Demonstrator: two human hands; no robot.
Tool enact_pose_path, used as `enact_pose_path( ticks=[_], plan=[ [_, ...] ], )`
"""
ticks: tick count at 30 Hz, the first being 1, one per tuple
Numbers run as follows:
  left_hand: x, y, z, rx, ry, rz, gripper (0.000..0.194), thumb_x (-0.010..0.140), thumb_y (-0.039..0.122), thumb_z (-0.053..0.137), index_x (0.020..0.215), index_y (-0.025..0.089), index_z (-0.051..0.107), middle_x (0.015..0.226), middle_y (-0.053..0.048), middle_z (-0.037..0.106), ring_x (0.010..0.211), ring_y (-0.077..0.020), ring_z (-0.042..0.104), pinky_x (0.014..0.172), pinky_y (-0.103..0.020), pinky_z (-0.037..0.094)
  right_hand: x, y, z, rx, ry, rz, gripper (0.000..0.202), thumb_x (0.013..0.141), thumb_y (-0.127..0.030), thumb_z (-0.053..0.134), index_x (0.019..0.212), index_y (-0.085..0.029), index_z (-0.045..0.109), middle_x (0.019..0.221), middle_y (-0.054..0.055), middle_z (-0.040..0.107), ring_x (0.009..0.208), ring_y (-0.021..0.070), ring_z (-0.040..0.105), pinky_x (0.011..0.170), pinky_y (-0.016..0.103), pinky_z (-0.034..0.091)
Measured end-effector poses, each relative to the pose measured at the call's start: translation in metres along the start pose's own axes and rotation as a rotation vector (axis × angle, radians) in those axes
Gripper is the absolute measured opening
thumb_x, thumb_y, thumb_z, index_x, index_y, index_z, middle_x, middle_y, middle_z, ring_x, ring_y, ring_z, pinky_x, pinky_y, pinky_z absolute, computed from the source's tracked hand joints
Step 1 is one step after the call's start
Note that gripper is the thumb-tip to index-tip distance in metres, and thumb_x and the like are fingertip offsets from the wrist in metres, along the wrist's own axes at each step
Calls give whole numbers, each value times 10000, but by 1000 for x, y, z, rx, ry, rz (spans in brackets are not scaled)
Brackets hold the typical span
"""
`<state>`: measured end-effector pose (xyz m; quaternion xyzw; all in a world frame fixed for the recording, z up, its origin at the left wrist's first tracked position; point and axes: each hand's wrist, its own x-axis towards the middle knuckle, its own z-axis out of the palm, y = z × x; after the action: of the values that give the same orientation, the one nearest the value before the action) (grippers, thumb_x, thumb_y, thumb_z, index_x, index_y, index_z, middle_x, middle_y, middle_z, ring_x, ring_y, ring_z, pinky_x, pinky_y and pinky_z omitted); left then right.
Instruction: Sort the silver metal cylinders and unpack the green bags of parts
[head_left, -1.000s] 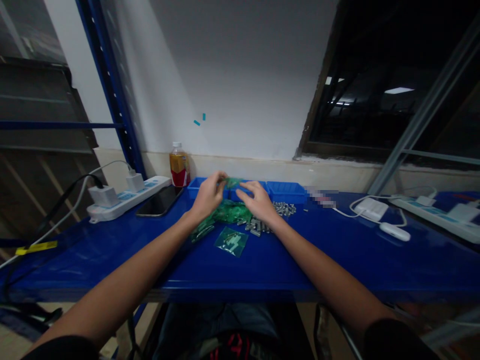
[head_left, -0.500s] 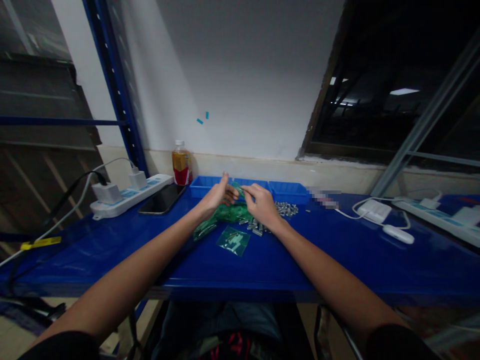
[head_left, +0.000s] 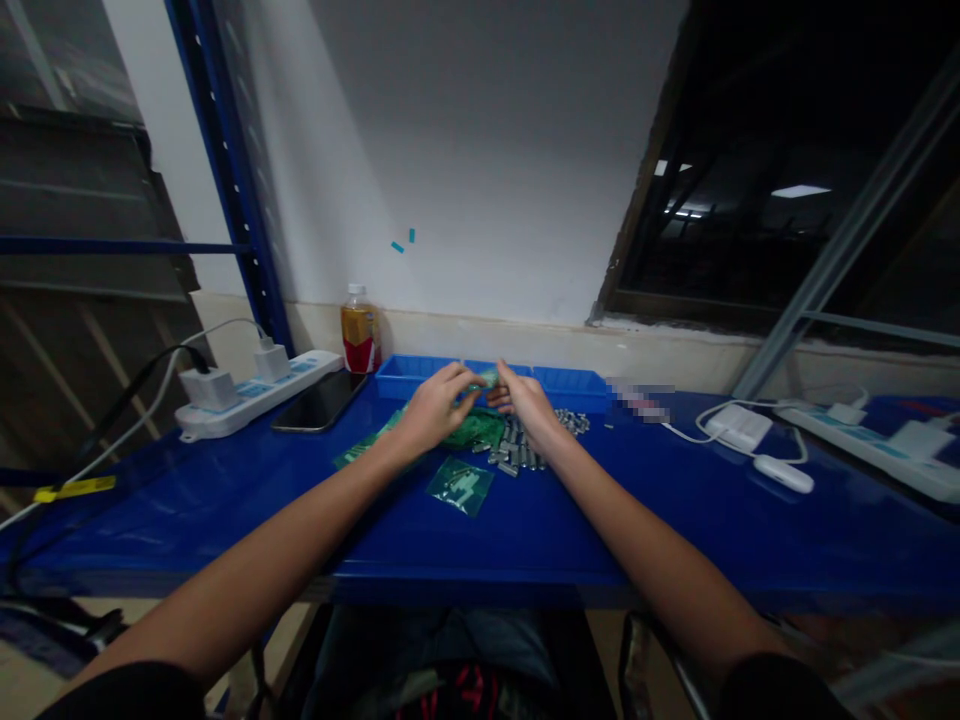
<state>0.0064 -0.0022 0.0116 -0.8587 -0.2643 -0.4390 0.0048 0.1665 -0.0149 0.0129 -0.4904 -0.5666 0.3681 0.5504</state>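
Note:
Between my two hands, above the table, is a small green plastic bag [head_left: 489,378]. My left hand [head_left: 437,408] pinches its left side with thumb and fingers. The fingers of my right hand [head_left: 523,398] close on its right side, thumb upward. Below them lies a heap of green plastic bags [head_left: 476,432], partly hidden by my left hand. Beside my right wrist several small silvery metal parts [head_left: 510,452] are scattered. Nearer to me, a flat clear bag [head_left: 460,485] with pale strips and small pieces inside rests on the blue table.
Blue bins [head_left: 570,388] stand along the wall behind my hands. To the left are a drink bottle [head_left: 361,330], a phone [head_left: 319,402] and a power strip [head_left: 262,392] with plugs. White adapters and cables [head_left: 739,427] lie at the right, near another power strip [head_left: 870,450].
My left hand has turned from thumb up to a pinch with its back upward. My right hand has rolled so its thumb points up. The green bag stays between them.

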Motion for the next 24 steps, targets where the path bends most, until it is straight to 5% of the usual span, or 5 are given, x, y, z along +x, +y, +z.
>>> enact_pose_path(
  ticks=[4,9,12,18,24],
  plan=[
    [0,6,4,-34,-37,-44,160,832,278,534,909,189,642,931,-65,619,911,-202,563,833,-328,420,2,5,-3,-44,49,-97,367,787,-473,520,794,-137,668,641,15,616,588,149,554,545,241,399],
    [7,3,-2,-435,-23,-550,507,865,549,355,775,134,633,676,-42,611,638,-163,553,621,-279,410,-6,5,-3,-431,103,-622,255,863,-251,474,986,-168,681,845,59,620,767,177,563,728,298,448],
    [10,-6,-6,-623,-5,-733,479,813,561,424,680,131,589,570,-17,560,514,-123,485,521,-246,352,-11,4,0,-579,45,-802,284,877,-179,458,1070,-204,665,913,77,576,850,188,553,792,313,453],
    [11,-21,-12,-603,39,-774,284,714,387,612,599,145,520,440,56,399,411,-70,367,436,-203,256,-12,6,2,-626,90,-804,350,790,-91,464,1067,-194,653,992,86,527,922,206,535,848,329,453],
    [14,-50,-22,-644,368,-842,288,743,328,662,902,113,555,557,35,515,447,-60,475,462,-164,369,-12,-3,-7,-567,256,-709,384,682,-35,397,943,-169,645,824,44,462,765,182,507,764,310,442]
  ],
)
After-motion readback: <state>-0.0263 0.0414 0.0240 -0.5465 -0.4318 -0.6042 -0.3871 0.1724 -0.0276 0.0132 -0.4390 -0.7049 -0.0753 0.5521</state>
